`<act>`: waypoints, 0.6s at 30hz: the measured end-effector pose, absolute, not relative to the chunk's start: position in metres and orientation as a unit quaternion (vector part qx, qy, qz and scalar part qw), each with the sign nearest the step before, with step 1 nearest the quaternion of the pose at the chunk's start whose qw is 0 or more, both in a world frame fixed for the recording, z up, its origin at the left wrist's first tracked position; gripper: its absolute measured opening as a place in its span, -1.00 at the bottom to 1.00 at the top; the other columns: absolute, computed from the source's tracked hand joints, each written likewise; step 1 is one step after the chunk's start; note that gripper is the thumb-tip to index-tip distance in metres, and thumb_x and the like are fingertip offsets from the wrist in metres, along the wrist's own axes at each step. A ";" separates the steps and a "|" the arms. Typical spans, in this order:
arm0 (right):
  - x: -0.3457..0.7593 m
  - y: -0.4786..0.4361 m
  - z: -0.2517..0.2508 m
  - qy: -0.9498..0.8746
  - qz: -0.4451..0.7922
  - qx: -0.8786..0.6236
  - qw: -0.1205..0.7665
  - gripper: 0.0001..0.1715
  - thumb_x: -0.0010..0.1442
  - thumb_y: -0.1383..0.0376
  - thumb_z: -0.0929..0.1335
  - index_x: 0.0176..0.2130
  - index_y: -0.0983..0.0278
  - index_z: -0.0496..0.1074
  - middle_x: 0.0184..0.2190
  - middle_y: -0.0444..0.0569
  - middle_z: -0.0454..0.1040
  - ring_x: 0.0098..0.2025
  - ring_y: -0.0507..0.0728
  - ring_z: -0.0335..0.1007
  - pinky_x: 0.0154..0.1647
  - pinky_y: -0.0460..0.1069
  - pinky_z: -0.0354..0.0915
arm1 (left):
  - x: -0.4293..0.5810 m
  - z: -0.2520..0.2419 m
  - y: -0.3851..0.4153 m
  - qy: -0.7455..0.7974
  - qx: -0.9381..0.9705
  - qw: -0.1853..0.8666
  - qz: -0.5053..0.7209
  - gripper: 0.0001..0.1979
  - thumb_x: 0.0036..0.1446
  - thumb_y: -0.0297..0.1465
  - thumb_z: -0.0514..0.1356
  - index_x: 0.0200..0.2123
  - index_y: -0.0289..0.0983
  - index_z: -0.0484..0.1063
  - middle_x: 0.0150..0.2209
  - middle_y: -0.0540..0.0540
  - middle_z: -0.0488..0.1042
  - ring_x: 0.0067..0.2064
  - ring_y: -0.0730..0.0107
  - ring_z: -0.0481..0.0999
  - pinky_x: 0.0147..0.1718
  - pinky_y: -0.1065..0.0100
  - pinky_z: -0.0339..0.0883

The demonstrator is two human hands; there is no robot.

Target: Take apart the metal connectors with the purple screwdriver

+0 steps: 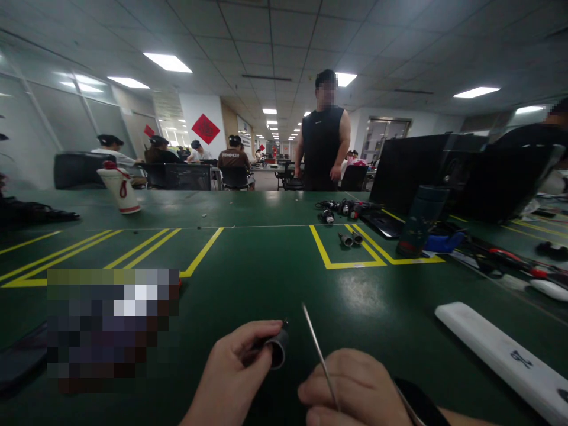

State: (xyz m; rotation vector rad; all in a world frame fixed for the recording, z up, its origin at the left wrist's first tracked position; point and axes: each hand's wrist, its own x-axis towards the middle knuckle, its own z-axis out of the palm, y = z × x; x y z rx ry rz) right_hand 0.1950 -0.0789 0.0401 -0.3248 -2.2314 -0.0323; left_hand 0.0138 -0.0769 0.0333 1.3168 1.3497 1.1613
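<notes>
Low in the middle of the head view, my left hand (233,370) pinches a short grey hollow cylinder (278,353) between thumb and fingers, its open end facing right. A tiny dark piece (285,323), perhaps a screw, shows at the index fingertip on the cylinder's upper side. To the right, my right hand (355,381) is closed around a thin metal rod (316,343) that looks like a screwdriver shaft. The rod slants up and left, its tip apart from the cylinder. Whatever handle it has is hidden in the palm.
Two similar grey cylinders (350,239) lie inside yellow tape lines. Behind them are several dark connectors (328,216). A dark flask (421,222) and a long white case (501,355) stand right; a pixelated object (110,331) lies left. Across the green table (248,254) a person (326,142) stands.
</notes>
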 end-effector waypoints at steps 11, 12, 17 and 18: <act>0.193 -0.053 0.019 -0.893 0.004 -0.204 0.400 -0.88 0.12 0.44 0.27 -0.26 0.29 0.28 -0.27 -0.01 0.49 -0.27 0.09 0.38 -0.27 -0.01 0.35 | 0.024 0.022 -0.086 0.491 0.477 0.564 0.463 -0.63 -0.17 -0.35 0.28 -0.19 -0.22 0.43 -0.26 -0.14 0.57 -0.18 0.11 0.53 -0.28 0.24 0.44; 0.201 -0.043 0.020 -0.893 0.009 -0.233 0.385 -0.83 0.11 0.45 0.27 -0.23 0.29 0.28 -0.21 0.01 0.47 -0.23 0.10 0.36 -0.24 0.00 0.33 | 0.024 0.021 -0.085 0.498 0.471 0.551 0.475 -0.63 -0.16 -0.33 0.27 -0.19 -0.22 0.43 -0.20 -0.15 0.55 -0.16 0.11 0.51 -0.30 0.25 0.44; 0.258 0.036 0.018 -0.815 -0.102 -0.505 0.265 -0.74 0.10 0.46 0.27 -0.16 0.28 0.28 -0.09 0.03 0.38 -0.01 0.15 0.23 -0.03 0.02 0.23 | 0.024 0.019 -0.083 0.539 0.473 0.528 0.456 -0.65 -0.13 -0.28 0.25 -0.19 -0.22 0.44 -0.13 -0.16 0.49 -0.15 0.13 0.49 -0.37 0.30 0.42; 0.271 0.052 0.016 -0.797 -0.108 -0.538 0.254 -0.73 0.09 0.49 0.27 -0.16 0.31 0.29 -0.11 0.07 0.39 -0.02 0.17 0.24 -0.04 0.02 0.22 | 0.025 0.019 -0.084 0.541 0.476 0.531 0.445 -0.64 -0.12 -0.28 0.25 -0.19 -0.22 0.44 -0.16 -0.15 0.51 -0.15 0.13 0.49 -0.36 0.30 0.41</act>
